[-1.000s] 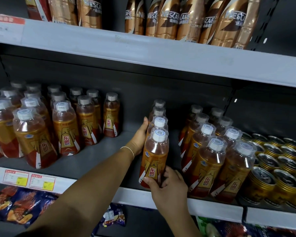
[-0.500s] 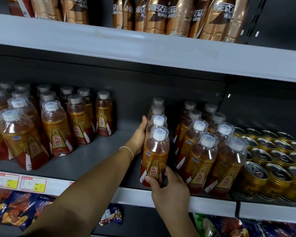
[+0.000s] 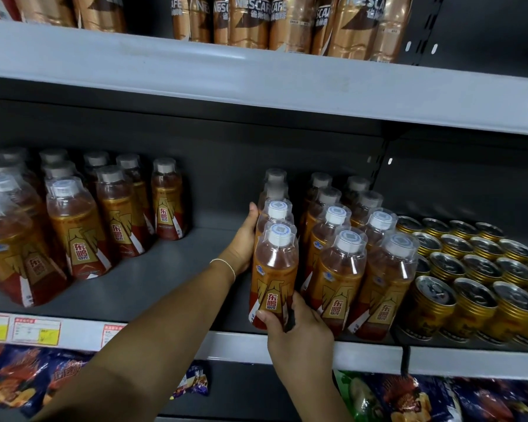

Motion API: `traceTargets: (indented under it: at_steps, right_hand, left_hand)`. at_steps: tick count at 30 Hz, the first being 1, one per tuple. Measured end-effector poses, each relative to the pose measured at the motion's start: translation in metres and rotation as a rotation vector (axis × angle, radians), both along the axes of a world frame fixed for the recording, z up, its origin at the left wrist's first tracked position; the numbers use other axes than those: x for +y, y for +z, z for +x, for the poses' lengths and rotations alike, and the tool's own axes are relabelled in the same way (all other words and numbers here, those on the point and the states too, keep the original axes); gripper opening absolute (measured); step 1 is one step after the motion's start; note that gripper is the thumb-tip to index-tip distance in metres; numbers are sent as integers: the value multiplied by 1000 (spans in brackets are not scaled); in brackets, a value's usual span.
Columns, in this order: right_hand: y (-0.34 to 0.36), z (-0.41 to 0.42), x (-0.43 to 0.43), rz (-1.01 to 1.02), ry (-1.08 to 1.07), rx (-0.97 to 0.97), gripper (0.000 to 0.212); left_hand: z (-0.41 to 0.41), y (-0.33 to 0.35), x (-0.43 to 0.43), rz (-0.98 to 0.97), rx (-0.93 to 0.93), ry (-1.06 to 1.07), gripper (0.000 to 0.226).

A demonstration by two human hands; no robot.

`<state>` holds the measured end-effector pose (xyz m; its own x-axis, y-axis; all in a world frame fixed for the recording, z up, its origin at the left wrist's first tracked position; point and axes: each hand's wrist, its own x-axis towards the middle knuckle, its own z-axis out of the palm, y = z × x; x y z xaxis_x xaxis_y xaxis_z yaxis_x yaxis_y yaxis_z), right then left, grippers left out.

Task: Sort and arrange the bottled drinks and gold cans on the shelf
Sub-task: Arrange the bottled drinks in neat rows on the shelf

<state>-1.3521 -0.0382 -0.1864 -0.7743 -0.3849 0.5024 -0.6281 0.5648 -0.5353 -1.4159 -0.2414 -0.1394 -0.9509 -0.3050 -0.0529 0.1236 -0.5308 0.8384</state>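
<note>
On the middle shelf (image 3: 153, 287) a single-file row of amber drink bottles runs front to back. My right hand (image 3: 296, 333) grips the base of the front bottle (image 3: 273, 269) in that row. My left hand (image 3: 241, 242) presses flat against the left side of the bottles behind it. Two more rows of the same bottles (image 3: 342, 269) stand just to the right, almost touching. Gold cans (image 3: 470, 275) are packed in rows at the far right. A separate group of the same bottles (image 3: 73, 226) stands at the left.
A bare stretch of shelf lies between the left bottle group and my hands. The upper shelf (image 3: 256, 77) carries Nescafe bottles (image 3: 287, 22). Price tags (image 3: 35, 330) line the shelf lip. Snack bags (image 3: 22, 379) lie on the shelf below.
Both hands keep the same hold on the single row of bottles. The row sits slightly closer to the rows on its right; the view shifted a little.
</note>
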Motion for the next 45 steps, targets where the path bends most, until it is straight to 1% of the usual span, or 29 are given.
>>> traceTargets:
  at_steps: [9,12,17,20,23,27,31,36,41,45]
  right_hand:
    - [1,-4,4,-24,13,87,64]
    - [1,-5,5,-33,26,77,64]
    - [1,-8,7,-44,27,98,64]
    - [1,-8,9,-55,43,75,62]
    - [1,-8,9,-56,61,62,61]
    - [1,-7,9,-35,38,90,64]
    - [3,-6,11,4,15,99,65]
    - [4,-4,15,56,-5,100,60]
    - [6,-2,19,93,18,71,54]
    - [0,-4,24,67,92,-23,45]
  left_hand:
    - [2,6,8,24,-43,2,82]
    - [0,6,10,43,-28,31,70]
    - [-3,7,15,66,-29,50,70]
    - [-5,9,19,85,-31,41,68]
    - [-7,9,20,84,-50,9,72]
    - [-5,13,22,96,-23,-4,65]
    - [-1,19,27,131,-22,35,51]
    - [10,13,34,90,-35,122,55]
    - [34,-4,50,88,-4,159,70]
    - [49,-13,65,74,7,197,62]
